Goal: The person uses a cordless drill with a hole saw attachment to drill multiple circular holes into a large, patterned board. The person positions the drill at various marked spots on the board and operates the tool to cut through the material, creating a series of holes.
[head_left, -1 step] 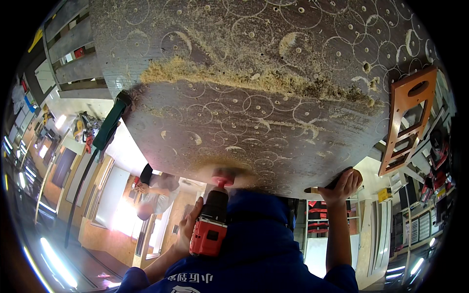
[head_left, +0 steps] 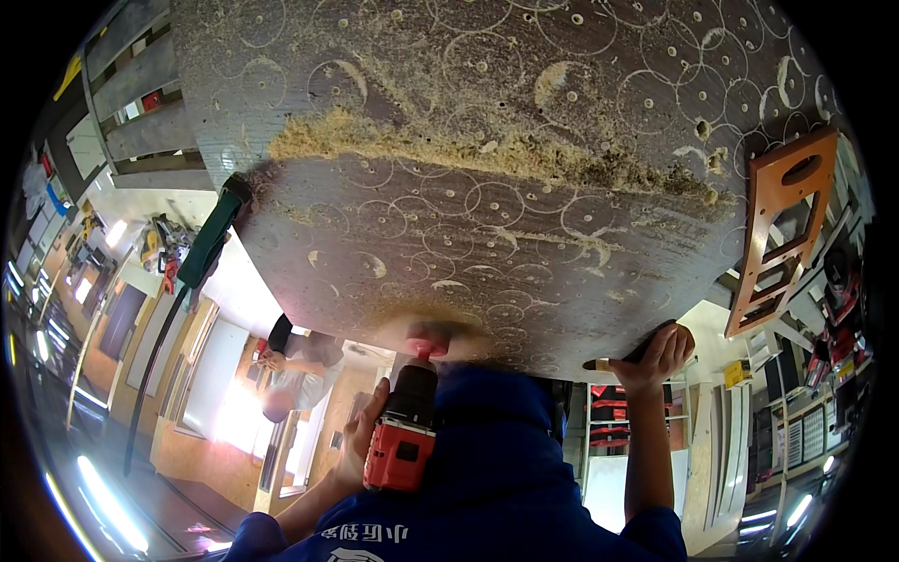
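My left hand (head_left: 361, 436) is closed round a red and black cordless drill (head_left: 405, 450). A round red cutter (head_left: 428, 340) on the drill's front meets the near edge of a large dark board (head_left: 375, 244), with a brownish haze round it. Many scored circles with small centre holes cover the board. My right hand (head_left: 660, 359) grips the board's near right edge, its fingers bent and its thumb stretched leftward. Beside that thumb is a small tan-tipped piece (head_left: 596, 364), too small to name.
A ridge of sawdust (head_left: 449, 155) crosses the board. A green-handled tool with a black cord (head_left: 211, 239) hangs at its left edge. An orange slotted frame (head_left: 785, 229) stands at the right. Another person (head_left: 304, 370) is at lower left. Shelving (head_left: 805, 421) lines the right.
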`<move>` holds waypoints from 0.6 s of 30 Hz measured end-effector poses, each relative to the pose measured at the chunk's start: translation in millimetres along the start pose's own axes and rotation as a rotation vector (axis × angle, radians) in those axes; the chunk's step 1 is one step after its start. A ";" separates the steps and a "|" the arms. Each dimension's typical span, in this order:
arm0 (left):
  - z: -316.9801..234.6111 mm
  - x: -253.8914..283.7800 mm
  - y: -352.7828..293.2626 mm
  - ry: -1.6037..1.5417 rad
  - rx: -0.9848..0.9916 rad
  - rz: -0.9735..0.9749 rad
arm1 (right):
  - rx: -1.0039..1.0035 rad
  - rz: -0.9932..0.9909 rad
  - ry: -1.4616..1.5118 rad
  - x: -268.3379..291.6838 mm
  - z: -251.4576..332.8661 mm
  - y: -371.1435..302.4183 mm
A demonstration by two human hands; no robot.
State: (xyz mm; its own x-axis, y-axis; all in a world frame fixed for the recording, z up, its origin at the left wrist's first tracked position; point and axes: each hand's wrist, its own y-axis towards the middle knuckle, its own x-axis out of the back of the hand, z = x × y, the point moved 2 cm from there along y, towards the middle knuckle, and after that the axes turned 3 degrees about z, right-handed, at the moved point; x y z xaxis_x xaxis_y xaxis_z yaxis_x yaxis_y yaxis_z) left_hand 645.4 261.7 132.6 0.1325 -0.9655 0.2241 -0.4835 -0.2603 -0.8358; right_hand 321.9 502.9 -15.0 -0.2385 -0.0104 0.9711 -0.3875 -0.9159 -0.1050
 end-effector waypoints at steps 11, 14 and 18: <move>-3.2 2.6 3.5 -0.023 0.021 0.029 | 0.001 0.021 0.008 0.0 -0.6 -2.3; -5.0 2.8 5.4 -0.042 0.015 0.025 | -0.003 0.028 0.024 0.6 -0.4 -2.4; -7.7 3.4 8.3 -0.106 0.015 0.031 | 0.007 0.031 0.030 0.6 -0.1 3.4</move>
State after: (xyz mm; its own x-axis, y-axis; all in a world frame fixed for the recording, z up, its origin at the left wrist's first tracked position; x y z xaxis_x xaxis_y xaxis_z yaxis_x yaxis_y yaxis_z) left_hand 635.1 256.2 130.3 0.2084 -0.9673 0.1444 -0.4761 -0.2293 -0.8490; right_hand 320.4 499.9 -14.9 -0.2768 -0.0274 0.9605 -0.3729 -0.9182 -0.1336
